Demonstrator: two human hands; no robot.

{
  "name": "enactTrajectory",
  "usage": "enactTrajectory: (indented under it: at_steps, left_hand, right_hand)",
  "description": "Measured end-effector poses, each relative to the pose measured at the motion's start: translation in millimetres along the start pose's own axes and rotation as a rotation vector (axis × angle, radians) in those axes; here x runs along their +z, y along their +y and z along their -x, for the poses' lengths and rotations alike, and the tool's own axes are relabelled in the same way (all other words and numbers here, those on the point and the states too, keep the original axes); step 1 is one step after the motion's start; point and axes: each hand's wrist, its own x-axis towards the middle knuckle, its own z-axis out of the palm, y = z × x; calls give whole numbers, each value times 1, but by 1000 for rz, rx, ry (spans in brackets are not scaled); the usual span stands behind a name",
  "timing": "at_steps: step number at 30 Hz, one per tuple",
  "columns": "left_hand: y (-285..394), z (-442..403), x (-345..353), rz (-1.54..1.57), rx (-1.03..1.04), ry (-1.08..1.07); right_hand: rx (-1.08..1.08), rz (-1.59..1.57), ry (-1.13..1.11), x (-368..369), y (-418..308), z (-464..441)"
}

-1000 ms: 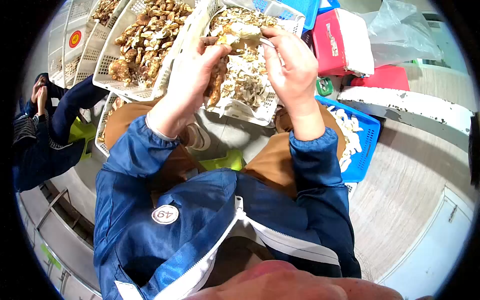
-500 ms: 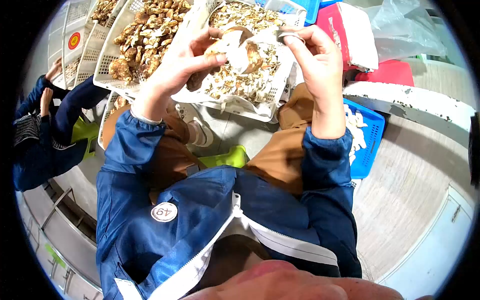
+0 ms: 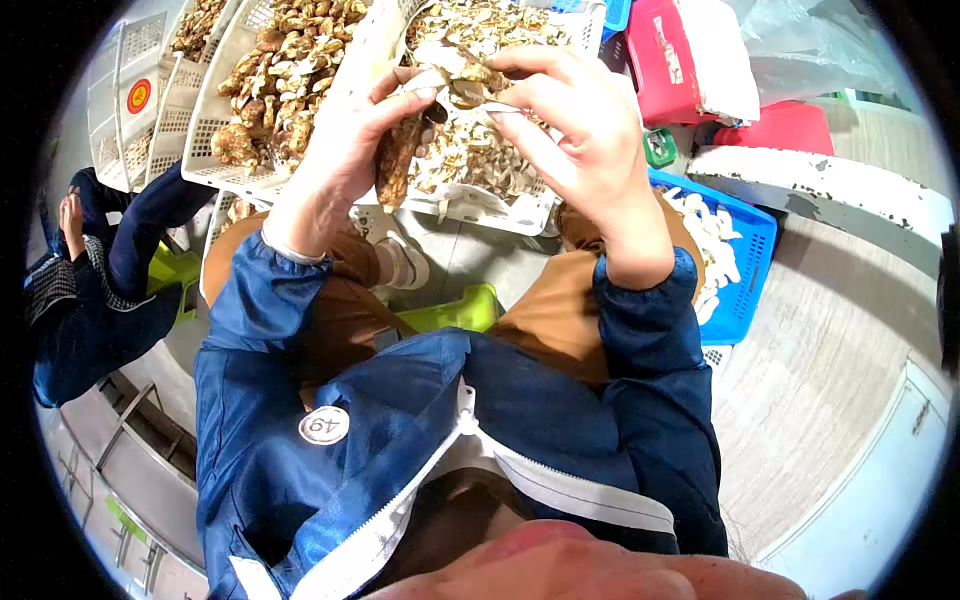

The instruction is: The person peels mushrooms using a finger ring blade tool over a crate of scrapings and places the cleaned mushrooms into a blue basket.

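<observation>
My left hand is closed round a mushroom whose long brown part hangs below the fingers. Its pale upper part reaches toward my right hand. That hand pinches a small metal blade between thumb and fingers, touching the mushroom's upper end. Both hands are over a white crate filled with pale mushroom scraps. Left of it, a second white crate holds several whole brown mushrooms.
A blue basket of white pieces stands at my right, below a chipped white ledge. Red containers and clear plastic are beyond. Another person sits at the left. A green stool is between my legs.
The mushroom has been turned, with its brown part now pointing down. My right hand moved away from it, then back. The co-worker's hand has come back from the stacked crates.
</observation>
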Motion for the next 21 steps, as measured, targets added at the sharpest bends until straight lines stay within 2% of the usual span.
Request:
enactTrajectory:
  at_steps: [6,13,14,18,19,21]
  left_hand:
    - [-5,1,6,44,-28,-35]
    - [-4,4,4,2,-54,3]
    - [-1,3,0,-32,-64,-45]
    - [6,6,1,-109,-44,-42]
    - [5,5,-2,-135,-40,-56]
    - [2,4,-9,-188,-34,-84]
  right_hand:
    - [-48,111,-20,3,-2,-1]
    - [-58,54,18,8,-2,0]
    - [-51,18,24,8,0,1]
    - [273,-329,-30,2,-2,5]
    - [417,-518,-20,1,-1,7]
    - [516,-611,64,2,13,9]
